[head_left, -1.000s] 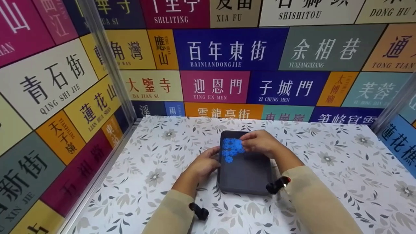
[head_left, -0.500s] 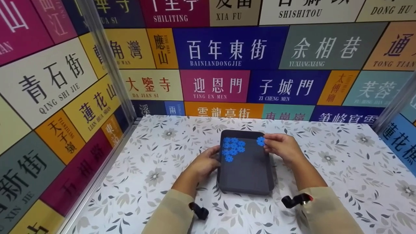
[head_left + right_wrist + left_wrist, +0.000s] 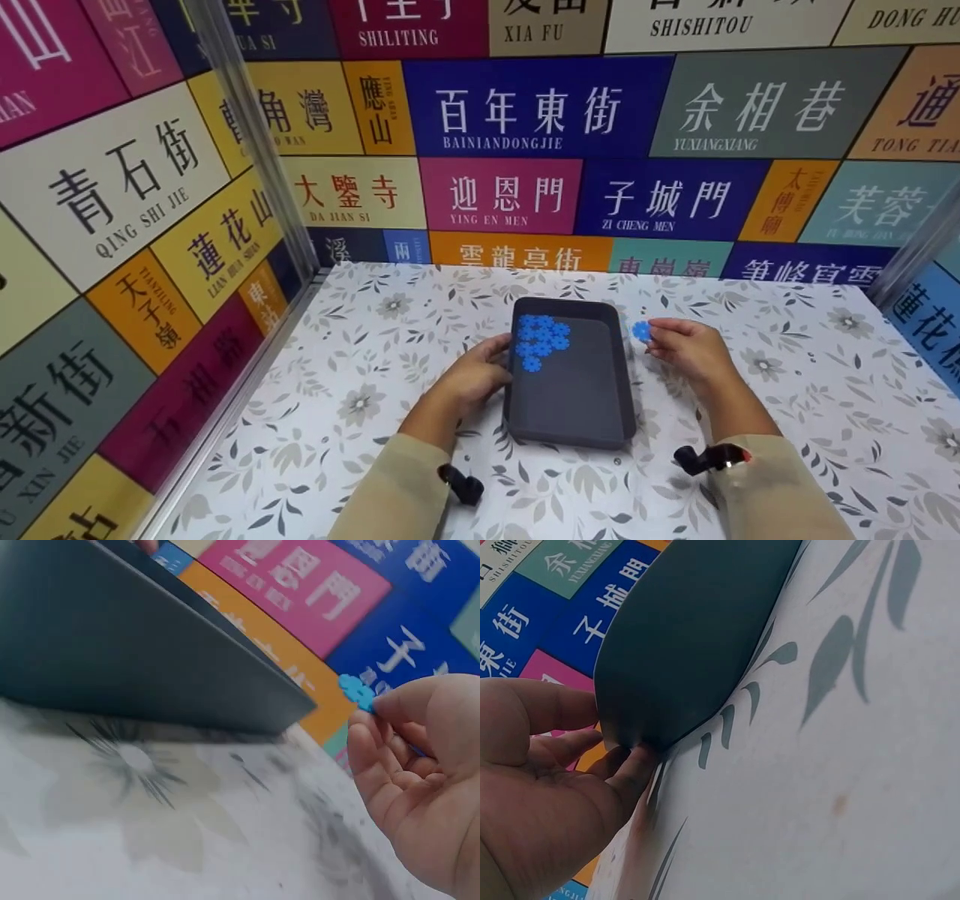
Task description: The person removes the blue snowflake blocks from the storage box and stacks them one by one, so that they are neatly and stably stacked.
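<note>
Low on the table stands a dark grey rectangular tray [image 3: 574, 405], with several flat blue snowflake building discs [image 3: 543, 339] clustered in its far left part. My left hand [image 3: 469, 379] holds the tray's left side; in the left wrist view its fingertips [image 3: 639, 757] meet the tray's outer wall [image 3: 697, 630]. Off the right side, past the rim, my right hand [image 3: 688, 346] pinches one blue snowflake disc [image 3: 641, 331] between thumb and fingertips. The right wrist view shows that disc [image 3: 355, 691] raised beside the tray's corner, the other fingers curled.
The tabletop cloth [image 3: 360, 457] is white with grey leaves and flowers. Behind it and on the left rise panels [image 3: 532, 112] of coloured street-name signs. A few tiny specks lie near the right hand. Both sleeves carry a small black clip-on device.
My right hand has lifted one disc out of the group and carried it rightward, across the tray's rim and past it. The left hand stays at the tray's left side.
</note>
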Action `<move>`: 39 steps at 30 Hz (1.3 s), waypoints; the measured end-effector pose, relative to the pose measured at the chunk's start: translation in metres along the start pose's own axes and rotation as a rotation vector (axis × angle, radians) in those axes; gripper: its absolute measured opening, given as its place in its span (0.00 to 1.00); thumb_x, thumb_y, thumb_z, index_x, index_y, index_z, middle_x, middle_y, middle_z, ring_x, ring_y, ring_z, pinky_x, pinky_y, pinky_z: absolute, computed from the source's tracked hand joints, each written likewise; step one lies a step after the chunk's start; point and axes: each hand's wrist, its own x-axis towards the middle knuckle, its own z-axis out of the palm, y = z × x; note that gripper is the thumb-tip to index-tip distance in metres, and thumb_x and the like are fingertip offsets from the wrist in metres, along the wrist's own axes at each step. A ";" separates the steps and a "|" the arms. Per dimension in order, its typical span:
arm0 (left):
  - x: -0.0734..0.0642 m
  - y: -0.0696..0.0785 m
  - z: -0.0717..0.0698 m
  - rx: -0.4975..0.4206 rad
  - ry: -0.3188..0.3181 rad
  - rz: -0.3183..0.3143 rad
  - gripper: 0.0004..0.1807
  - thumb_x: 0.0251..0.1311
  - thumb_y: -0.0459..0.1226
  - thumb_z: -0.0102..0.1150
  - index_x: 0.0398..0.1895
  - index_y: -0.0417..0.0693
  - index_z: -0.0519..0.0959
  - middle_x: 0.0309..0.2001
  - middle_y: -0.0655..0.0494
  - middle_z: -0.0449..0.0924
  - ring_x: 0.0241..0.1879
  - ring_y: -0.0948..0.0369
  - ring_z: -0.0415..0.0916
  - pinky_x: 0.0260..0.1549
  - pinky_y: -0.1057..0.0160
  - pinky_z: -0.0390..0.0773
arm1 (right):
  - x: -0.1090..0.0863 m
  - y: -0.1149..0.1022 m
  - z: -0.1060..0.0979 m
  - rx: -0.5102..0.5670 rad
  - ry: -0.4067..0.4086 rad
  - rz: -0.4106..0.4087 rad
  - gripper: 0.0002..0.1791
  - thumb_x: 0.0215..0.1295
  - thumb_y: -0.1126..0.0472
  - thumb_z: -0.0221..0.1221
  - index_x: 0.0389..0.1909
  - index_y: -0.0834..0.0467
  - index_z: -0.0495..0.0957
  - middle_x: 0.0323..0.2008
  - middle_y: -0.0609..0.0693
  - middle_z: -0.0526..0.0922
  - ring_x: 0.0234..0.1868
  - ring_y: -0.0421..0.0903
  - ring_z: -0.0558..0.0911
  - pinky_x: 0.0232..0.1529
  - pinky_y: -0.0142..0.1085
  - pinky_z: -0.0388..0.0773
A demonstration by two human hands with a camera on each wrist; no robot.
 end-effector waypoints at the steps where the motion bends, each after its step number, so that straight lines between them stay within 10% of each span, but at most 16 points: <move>1: 0.000 0.000 0.000 0.001 0.001 -0.003 0.48 0.53 0.17 0.50 0.84 0.40 0.60 0.83 0.38 0.62 0.81 0.44 0.64 0.78 0.49 0.70 | 0.001 0.002 -0.003 0.000 0.003 0.007 0.17 0.73 0.62 0.66 0.59 0.63 0.85 0.34 0.42 0.91 0.35 0.37 0.89 0.42 0.29 0.89; 39: 0.002 -0.002 0.001 -0.035 -0.005 0.006 0.49 0.52 0.17 0.49 0.84 0.38 0.58 0.82 0.36 0.61 0.82 0.44 0.62 0.79 0.48 0.67 | 0.013 0.017 -0.015 -0.279 0.171 0.146 0.25 0.73 0.64 0.63 0.65 0.73 0.76 0.36 0.45 0.86 0.30 0.35 0.87 0.37 0.29 0.88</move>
